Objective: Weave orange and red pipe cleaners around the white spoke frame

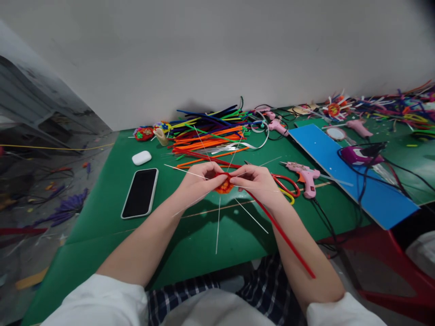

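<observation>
Between my two hands is a small round orange-and-red pipe-cleaner weaving (224, 183), with several thin white sticks (218, 226) radiating from it. My left hand (201, 179) pinches its left edge between thumb and fingers. At the right edge, my right hand (254, 181) is closed on the same piece. A long red pipe cleaner (285, 237) trails from beneath my right hand down across my right forearm. Both hands hover over the green table. The undersides of the fingers are hidden.
Beyond my hands lies a pile of coloured pipe cleaners (210, 131). Red-handled scissors (288, 183) and a pink glue gun (307, 176) are to the right, before a blue board (326, 154). A phone (140, 193) and a white earbud case (142, 157) rest at left.
</observation>
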The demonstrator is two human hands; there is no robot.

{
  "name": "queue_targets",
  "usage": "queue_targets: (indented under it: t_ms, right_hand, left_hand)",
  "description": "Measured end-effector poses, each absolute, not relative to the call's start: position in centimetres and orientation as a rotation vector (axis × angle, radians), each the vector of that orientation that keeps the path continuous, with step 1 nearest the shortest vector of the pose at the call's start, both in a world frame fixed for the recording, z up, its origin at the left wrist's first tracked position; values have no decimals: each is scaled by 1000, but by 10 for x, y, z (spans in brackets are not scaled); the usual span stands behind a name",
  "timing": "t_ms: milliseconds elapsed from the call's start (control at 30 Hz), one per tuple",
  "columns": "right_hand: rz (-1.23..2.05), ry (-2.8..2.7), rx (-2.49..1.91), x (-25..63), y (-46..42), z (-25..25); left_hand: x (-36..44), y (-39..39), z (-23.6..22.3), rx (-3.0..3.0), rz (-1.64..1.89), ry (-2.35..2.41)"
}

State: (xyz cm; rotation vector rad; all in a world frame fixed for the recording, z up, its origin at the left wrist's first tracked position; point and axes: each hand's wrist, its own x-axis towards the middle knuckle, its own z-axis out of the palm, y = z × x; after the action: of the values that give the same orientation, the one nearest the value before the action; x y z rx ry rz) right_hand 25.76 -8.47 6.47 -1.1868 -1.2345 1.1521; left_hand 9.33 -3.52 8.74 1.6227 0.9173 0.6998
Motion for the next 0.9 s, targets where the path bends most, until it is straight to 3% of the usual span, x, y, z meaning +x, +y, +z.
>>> queue_targets:
  t_ms: [367, 900]
  right_hand:
    - [1164, -1232, -1238, 262, -83, 67]
    - [1260, -1211, -1207, 264, -84, 69]
  left_hand:
    - [91, -33, 90, 1632, 390, 850]
    - [97, -35, 82, 1502, 550, 852]
